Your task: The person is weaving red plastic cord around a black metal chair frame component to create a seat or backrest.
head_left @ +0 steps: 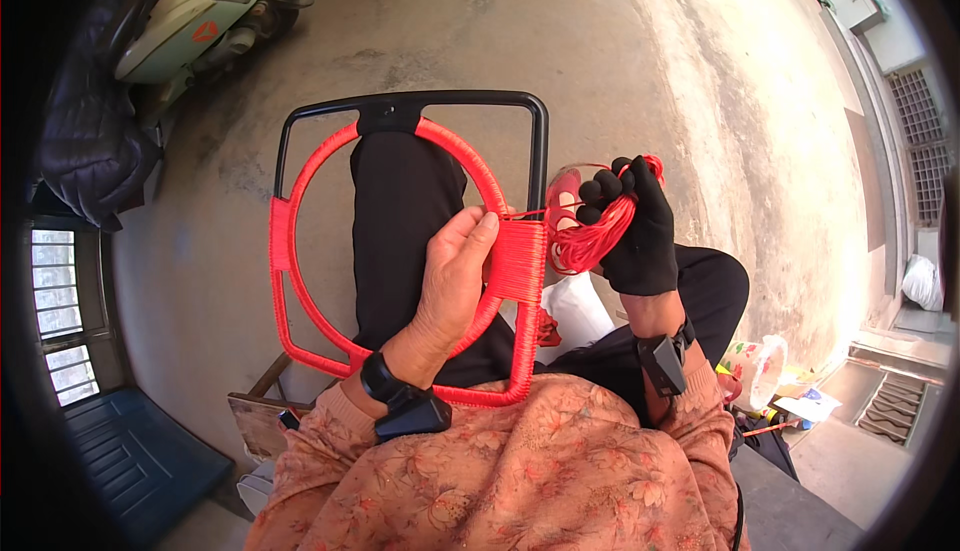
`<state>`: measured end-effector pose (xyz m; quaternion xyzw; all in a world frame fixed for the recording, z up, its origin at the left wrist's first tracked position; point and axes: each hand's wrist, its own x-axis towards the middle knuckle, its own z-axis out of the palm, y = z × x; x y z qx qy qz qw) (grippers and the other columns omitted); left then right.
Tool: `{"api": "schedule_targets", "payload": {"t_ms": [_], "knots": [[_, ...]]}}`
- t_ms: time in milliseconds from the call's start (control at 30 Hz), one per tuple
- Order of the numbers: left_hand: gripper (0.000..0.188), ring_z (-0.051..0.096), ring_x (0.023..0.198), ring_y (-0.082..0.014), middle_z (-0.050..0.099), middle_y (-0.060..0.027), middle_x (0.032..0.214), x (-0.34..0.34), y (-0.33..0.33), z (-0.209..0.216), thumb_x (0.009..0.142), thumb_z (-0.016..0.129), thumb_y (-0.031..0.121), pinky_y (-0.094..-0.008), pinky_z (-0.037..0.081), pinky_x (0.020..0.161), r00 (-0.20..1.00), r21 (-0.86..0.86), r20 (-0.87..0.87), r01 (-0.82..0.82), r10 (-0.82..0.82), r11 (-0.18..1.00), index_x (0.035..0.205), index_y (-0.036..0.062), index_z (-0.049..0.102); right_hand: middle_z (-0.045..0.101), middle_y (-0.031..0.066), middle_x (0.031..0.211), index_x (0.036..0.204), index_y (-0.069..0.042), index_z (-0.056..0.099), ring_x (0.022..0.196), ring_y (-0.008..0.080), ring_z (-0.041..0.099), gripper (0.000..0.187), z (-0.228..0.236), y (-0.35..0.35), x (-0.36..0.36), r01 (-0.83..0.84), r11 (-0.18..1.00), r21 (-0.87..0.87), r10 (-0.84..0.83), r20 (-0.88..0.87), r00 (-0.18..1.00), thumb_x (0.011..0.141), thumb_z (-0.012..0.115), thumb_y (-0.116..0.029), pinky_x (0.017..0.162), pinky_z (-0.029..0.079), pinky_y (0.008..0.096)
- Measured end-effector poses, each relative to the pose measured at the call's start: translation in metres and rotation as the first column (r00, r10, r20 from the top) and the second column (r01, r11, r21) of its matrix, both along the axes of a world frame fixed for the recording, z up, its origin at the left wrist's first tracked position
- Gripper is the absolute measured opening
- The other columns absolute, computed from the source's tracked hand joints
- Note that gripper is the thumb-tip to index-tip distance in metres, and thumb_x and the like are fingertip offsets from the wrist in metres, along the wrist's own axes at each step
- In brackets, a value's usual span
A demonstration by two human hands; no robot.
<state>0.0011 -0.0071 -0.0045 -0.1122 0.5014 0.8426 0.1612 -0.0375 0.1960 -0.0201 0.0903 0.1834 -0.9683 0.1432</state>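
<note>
A black rectangular frame point(480, 98) with a round ring inside rests across my lap. Red cord is wound tightly over the ring, the near edge and parts of both sides; the far bar is bare black. My bare left hand point(458, 263) pinches the ring beside the wide red wrapping point(518, 263) on the right side, thumb on top, other fingers partly hidden beneath. In a black glove, my right hand point(643, 226) holds a loose bundle of red cord point(597, 242) just right of the frame. A strand runs from the wrapping toward this bundle.
A pale green scooter point(190, 26) stands at the far left, by a dark quilted cover point(92, 156). A blue panelled door or board point(150, 461) is at lower left. To the right are a patterned bucket point(757, 369) and a floor grate point(886, 408). Concrete floor surrounds me.
</note>
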Motion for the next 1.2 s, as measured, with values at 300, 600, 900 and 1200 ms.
{"api": "schedule_targets", "payload": {"t_ms": [300,600,900,1200], "knots": [[0.032,0.068,0.087,-0.0314,0.065,-0.0210,0.099,-0.004,-0.001,0.006,0.103,0.037,0.025,-0.0373,0.056,0.078,0.972,0.340,0.092,0.172,-0.215,0.925,0.117,-0.0005,0.050,0.030,-0.0027,0.062,0.074,-0.014,0.038,0.056,0.0110,0.037,0.027,-0.026,0.009,0.012,-0.016,0.998,0.053,0.015,0.018,1.000,0.096,0.049,-0.024,0.051,0.033,0.0251],[0.025,0.065,0.085,-0.0153,0.065,-0.0110,0.100,0.005,0.007,-0.001,0.098,0.051,0.013,-0.0282,0.055,0.076,0.988,0.111,0.011,0.149,-0.151,0.983,0.118,-0.0016,0.050,0.064,0.0102,0.087,0.096,-0.005,0.057,0.079,0.0228,0.066,0.038,-0.033,0.030,0.031,-0.177,0.897,0.405,0.083,0.238,0.968,0.094,0.055,-0.042,0.059,0.051,0.0296],[0.016,0.061,0.084,-0.0080,0.063,-0.0066,0.094,0.008,0.017,-0.007,0.094,0.054,0.003,-0.0221,0.051,0.076,0.974,-0.127,-0.193,-0.147,0.121,0.981,0.110,-0.0015,0.050,0.067,0.0052,0.078,0.097,-0.003,0.066,0.066,0.0128,0.063,0.023,0.002,-0.001,-0.003,-0.026,0.435,0.900,0.055,0.002,0.998,0.084,0.069,-0.022,0.053,0.046,0.0253],[0.011,0.058,0.079,-0.0049,0.059,-0.0032,0.086,0.014,0.014,-0.003,0.090,0.059,-0.003,-0.0192,0.050,0.070,0.964,-0.311,-0.251,-0.171,0.093,0.935,0.098,-0.0011,0.051,0.061,0.0051,0.068,0.092,-0.005,0.064,0.056,0.0147,0.060,0.022,0.022,-0.046,-0.045,-0.074,0.585,0.807,0.038,0.064,0.997,0.085,0.066,-0.026,0.050,0.045,0.0277]]}}
